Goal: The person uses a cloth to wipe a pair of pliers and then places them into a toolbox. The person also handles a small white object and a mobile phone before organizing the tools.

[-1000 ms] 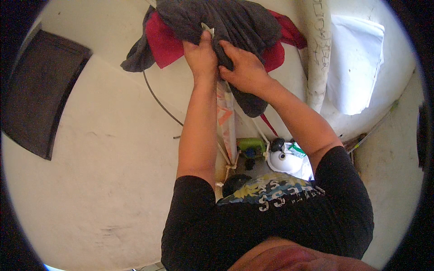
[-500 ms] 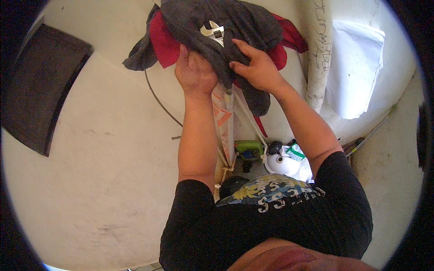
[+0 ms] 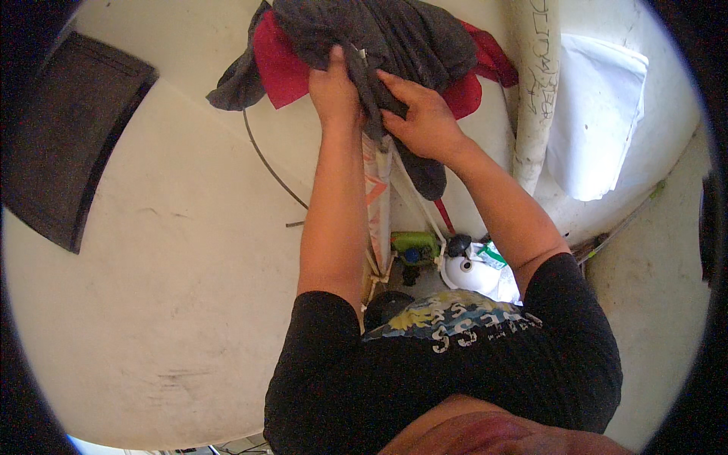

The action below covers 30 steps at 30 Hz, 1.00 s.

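Observation:
A dark grey garment (image 3: 425, 38) is bunched up at the top of the view, lying over red cloth (image 3: 284, 68) that shows at both sides. My left hand (image 3: 335, 92) grips an edge of the grey garment, thumb pointing up along the fabric. Close beside it, my right hand (image 3: 426, 117) pinches the same garment between thumb and forefinger. A narrow fold of grey cloth runs between the two hands. Only a sliver of a pale label (image 3: 362, 54) shows at this fold. The fingers of my left hand are partly hidden by the cloth.
A pale pipe (image 3: 537, 106) with handwriting stands right of the garment, beside a folded white cloth (image 3: 595, 121). A black panel (image 3: 72, 144) is at the far left. Below my hands are a thin dark cable (image 3: 265, 163), a green object (image 3: 414, 244) and a white domed item (image 3: 469, 274).
My left hand has moved up a little and turned, folding the grey cloth inward. The white label, plainly visible before, is now almost covered. My right hand has shifted slightly left and stays on the garment.

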### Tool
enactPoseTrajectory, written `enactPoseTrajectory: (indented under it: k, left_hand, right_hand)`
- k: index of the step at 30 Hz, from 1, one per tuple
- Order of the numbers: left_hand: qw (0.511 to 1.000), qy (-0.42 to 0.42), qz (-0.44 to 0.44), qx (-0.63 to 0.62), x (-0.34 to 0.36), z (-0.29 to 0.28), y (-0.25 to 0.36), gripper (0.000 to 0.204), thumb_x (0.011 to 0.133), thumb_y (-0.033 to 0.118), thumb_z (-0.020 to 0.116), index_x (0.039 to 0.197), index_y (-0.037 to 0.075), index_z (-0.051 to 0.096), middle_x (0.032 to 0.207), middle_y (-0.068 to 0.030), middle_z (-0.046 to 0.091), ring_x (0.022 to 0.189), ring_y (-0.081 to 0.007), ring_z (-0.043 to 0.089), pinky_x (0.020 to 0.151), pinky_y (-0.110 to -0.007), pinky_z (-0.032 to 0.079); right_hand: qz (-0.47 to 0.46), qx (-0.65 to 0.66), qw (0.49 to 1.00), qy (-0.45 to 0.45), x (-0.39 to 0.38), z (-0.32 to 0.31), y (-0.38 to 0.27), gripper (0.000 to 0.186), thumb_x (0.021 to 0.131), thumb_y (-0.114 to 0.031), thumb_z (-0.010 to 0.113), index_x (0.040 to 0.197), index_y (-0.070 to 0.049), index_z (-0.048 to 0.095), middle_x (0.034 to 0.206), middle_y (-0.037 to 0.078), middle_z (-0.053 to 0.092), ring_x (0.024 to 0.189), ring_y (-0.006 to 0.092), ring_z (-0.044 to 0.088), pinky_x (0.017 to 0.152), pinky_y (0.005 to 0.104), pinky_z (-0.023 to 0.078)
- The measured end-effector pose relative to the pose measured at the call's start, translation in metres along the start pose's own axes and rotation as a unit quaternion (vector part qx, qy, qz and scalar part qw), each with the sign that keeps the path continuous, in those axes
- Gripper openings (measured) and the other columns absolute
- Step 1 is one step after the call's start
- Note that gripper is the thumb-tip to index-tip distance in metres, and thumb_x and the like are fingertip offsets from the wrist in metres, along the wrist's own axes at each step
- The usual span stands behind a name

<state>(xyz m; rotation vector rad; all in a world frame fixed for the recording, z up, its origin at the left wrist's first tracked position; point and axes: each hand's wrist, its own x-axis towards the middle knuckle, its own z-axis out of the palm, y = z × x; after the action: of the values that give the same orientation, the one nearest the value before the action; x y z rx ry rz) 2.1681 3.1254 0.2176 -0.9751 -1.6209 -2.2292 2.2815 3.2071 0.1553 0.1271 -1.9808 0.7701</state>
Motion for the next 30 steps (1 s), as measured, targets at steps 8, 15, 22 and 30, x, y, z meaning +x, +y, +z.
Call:
enactPoseTrajectory:
  k: [8,15,22,30]
  left_hand:
    - [0.968,0.095,-0.044,0.226,0.013,0.001,-0.015,0.044,0.104,0.036,0.048,0.113,-0.004,0.063,0.101,-0.0158,0.071,0.086,-0.0309,0.068,0.079,-0.043,0.052]
    - [0.963,-0.033,-0.140,-0.228,-0.007,-0.019,-0.004,0.056,0.104,0.046,0.045,0.120,-0.005,0.059,0.117,-0.0155,0.066,0.103,-0.0335,0.065,0.092,-0.044,0.050]
    - [0.991,0.035,0.050,0.119,-0.028,-0.069,-0.002,0.037,0.099,0.015,0.057,0.134,0.005,0.052,0.116,-0.0109,0.063,0.099,-0.0239,0.065,0.087,-0.035,0.054]
    - [0.991,-0.072,0.048,0.104,-0.038,-0.027,0.067,0.029,0.097,0.015,0.063,0.122,0.000,0.059,0.092,-0.0051,0.066,0.080,-0.0137,0.064,0.066,-0.027,0.056]
  right_hand:
    - [0.033,-0.059,0.997,-0.048,0.003,0.004,-0.009,0.060,0.084,-0.020,0.066,0.141,-0.007,0.051,0.130,0.019,0.061,0.113,0.0370,0.062,0.099,0.0427,0.050]
    - [0.132,0.188,0.973,0.007,0.000,-0.008,-0.002,0.062,0.084,-0.019,0.075,0.139,-0.001,0.053,0.138,0.018,0.059,0.126,0.0213,0.056,0.106,0.0321,0.041]
    - [0.141,0.219,0.965,0.030,-0.003,-0.013,0.012,0.067,0.085,-0.019,0.078,0.142,0.002,0.048,0.139,0.015,0.057,0.128,0.0190,0.052,0.110,0.0307,0.036]
    - [0.068,0.205,0.975,-0.059,-0.004,-0.014,0.019,0.066,0.086,-0.025,0.076,0.141,-0.002,0.050,0.140,0.019,0.056,0.130,0.0285,0.054,0.110,0.0361,0.040]
